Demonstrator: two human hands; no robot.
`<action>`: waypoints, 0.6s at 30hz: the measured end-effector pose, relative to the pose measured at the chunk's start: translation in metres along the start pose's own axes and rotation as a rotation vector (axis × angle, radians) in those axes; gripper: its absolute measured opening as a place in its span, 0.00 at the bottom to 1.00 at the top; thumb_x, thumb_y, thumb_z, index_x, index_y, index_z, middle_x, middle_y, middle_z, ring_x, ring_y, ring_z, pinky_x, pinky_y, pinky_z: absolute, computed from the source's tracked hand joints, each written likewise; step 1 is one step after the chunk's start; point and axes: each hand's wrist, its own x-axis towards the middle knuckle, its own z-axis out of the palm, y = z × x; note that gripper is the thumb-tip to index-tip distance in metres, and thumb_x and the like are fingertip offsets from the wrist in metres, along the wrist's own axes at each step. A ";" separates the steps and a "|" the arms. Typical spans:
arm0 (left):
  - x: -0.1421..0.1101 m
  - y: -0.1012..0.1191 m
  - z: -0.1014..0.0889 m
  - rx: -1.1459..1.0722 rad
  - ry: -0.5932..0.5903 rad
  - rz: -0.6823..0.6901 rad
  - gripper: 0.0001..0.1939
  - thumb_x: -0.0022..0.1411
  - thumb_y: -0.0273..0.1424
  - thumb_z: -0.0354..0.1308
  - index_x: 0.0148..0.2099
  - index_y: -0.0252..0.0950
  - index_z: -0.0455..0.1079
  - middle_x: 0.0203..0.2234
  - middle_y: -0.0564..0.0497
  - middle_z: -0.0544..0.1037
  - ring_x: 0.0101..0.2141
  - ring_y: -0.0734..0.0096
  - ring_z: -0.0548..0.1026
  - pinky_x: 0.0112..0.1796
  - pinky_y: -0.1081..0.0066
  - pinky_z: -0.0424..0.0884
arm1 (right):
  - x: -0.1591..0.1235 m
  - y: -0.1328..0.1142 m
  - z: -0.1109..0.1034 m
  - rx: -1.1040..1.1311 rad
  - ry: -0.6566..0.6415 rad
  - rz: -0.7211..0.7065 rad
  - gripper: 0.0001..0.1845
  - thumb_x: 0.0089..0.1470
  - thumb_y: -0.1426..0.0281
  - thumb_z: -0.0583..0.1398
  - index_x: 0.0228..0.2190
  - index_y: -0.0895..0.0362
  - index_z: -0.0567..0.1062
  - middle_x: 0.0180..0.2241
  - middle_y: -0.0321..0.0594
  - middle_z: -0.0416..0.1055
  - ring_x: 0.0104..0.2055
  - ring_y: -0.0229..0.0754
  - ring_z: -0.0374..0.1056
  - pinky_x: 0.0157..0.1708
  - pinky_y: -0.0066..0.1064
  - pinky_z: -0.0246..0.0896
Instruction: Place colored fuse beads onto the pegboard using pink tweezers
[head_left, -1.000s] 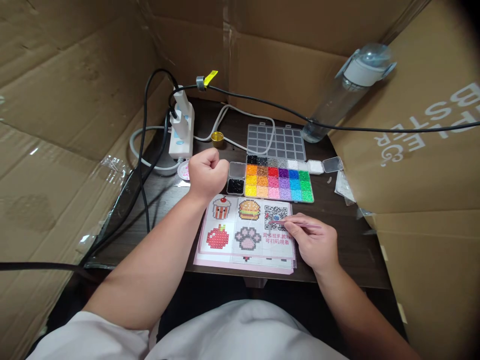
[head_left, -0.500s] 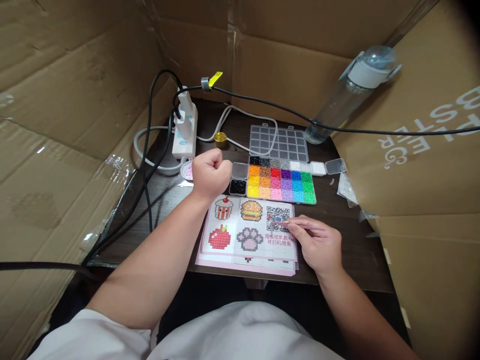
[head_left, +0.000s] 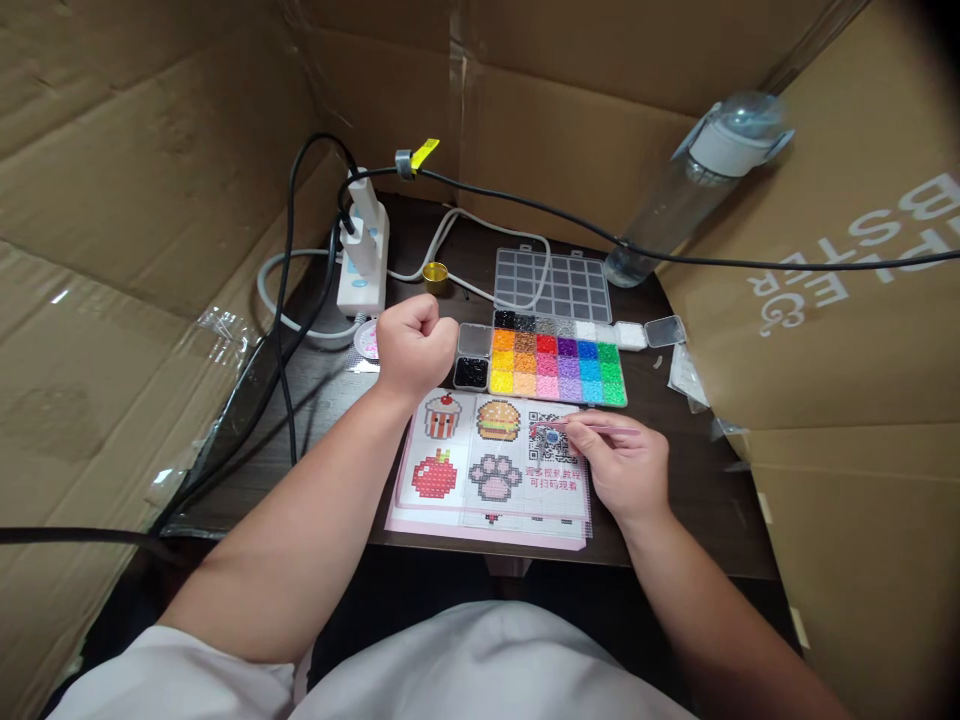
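Note:
My left hand (head_left: pixel 411 346) is closed in a fist and rests on the dark table just above the pattern sheet (head_left: pixel 491 462); what it holds, if anything, is hidden. My right hand (head_left: pixel 619 465) pinches thin tweezers (head_left: pixel 581 427) whose tip lies over the QR code corner of the sheet. The sheet shows a cupcake, a burger, an apple and a paw, and lies on a pink pegboard (head_left: pixel 487 530). Directly behind it stands an open bead box (head_left: pixel 559 363) with many coloured compartments.
A clear lid (head_left: pixel 553 285) lies behind the bead box. A white power strip (head_left: pixel 362 262) with black cables (head_left: pixel 285 330) sits at the back left, next to a small gold cap (head_left: pixel 435 272). A clear water bottle (head_left: pixel 694 185) leans at the back right. Cardboard walls enclose the table.
My right hand has moved the tweezers slightly up and left over the QR code. The left fist has stayed put.

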 end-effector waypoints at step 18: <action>0.000 -0.002 0.001 0.011 0.002 0.007 0.17 0.38 0.18 0.49 0.18 0.36 0.41 0.14 0.58 0.45 0.19 0.81 0.45 0.22 0.68 0.41 | -0.005 0.007 0.002 -0.040 -0.050 0.042 0.05 0.52 0.70 0.65 0.29 0.56 0.83 0.26 0.38 0.79 0.28 0.38 0.73 0.31 0.30 0.72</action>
